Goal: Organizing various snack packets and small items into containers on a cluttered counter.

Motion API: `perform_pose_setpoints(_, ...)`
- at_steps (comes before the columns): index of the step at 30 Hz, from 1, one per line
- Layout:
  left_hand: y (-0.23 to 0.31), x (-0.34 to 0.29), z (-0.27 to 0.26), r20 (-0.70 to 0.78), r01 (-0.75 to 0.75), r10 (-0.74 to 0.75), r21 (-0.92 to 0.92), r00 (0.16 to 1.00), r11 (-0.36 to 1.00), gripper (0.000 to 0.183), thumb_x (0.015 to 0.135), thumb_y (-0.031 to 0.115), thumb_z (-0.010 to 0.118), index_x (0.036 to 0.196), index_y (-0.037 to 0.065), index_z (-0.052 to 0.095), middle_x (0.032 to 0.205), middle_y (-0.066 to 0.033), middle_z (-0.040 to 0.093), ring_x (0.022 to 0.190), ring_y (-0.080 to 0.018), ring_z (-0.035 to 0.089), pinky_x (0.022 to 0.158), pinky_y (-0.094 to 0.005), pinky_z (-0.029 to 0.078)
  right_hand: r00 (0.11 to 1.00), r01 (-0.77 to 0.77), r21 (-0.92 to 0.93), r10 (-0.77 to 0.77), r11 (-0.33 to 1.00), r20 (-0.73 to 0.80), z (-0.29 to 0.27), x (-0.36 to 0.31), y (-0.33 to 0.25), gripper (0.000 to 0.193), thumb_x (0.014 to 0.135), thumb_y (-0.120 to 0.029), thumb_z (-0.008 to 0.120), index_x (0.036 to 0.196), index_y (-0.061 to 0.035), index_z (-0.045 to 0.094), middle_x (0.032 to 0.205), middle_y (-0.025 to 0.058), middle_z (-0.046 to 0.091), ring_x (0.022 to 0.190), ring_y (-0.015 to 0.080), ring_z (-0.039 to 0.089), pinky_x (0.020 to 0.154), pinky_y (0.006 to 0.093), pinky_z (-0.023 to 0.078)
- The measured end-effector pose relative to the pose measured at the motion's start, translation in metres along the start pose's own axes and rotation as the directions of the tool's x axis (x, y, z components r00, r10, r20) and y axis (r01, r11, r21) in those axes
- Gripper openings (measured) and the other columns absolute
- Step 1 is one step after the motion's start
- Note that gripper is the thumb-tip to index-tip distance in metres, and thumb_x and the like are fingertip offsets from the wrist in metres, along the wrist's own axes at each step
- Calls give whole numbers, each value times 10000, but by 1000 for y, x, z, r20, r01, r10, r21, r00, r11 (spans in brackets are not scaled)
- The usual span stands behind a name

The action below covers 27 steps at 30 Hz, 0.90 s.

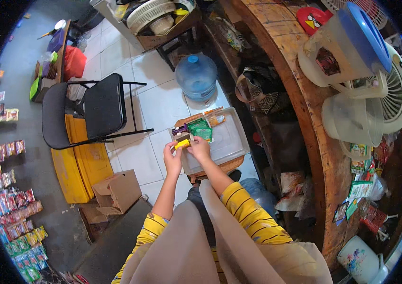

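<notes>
My left hand [172, 158] pinches a small yellow box-like packet [182, 144] from its left side. On the packet's right, my right hand [199, 148] is closed with its fingertips against it. Both hands are over the near left side of a clear plastic tray [227, 150]. Just beyond the fingers, green packets [203, 131] lie in the tray, beside a dark purple item [180, 129] and an orange-brown packet [217, 120]. A small dark and pale piece at the fingertips is too small to make out.
The tray rests on a wooden stool [229, 166]. Behind it stands a blue water jug [196, 78]. A black folding chair [104, 104], yellow crates [75, 165] and a cardboard box [118, 191] are at left. A wooden counter [300, 123] bearing a pitcher [347, 52] runs along the right.
</notes>
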<state>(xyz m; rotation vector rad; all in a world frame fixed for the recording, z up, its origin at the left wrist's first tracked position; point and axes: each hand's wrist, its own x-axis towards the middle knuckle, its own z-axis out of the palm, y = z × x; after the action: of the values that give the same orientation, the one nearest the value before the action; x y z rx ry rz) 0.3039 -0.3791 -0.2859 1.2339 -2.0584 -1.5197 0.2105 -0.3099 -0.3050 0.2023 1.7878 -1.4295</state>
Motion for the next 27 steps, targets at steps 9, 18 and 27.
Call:
perform_pose_setpoints(9, 64, -18, -27, 79, -287, 276, 300, 958, 910, 266, 799, 104, 600, 1050, 59, 525, 1223, -130, 453, 1161, -270, 398, 926, -377, 356, 960, 281, -137, -276, 950, 57, -87, -73, -21, 450, 812, -209, 618, 1207, -41, 481, 1087, 109, 561, 929, 213, 576, 782, 313, 472)
perform_pose_setpoints(18, 328, -134, 87, 812, -819, 578, -273, 86, 505, 202, 733, 4, 590, 932, 32, 563, 1089, -142, 543, 1000, -314, 514, 861, -366, 419, 480, 289, -514, -587, 808, -652, -391, -336, -125, 239, 789, -81, 586, 1019, -17, 593, 968, 107, 610, 861, 194, 599, 757, 324, 481)
perform_pose_setpoints(27, 438, -237, 352, 766, -988, 628, -154, -138, -29, 243, 740, 82, 561, 981, 72, 589, 1090, -113, 532, 994, -321, 515, 820, -423, 446, 491, -547, -583, -334, 601, -805, -642, -297, -172, 325, 793, -173, 462, 1058, -64, 615, 1159, 177, 550, 1102, 349, 502, 934, 420, 390)
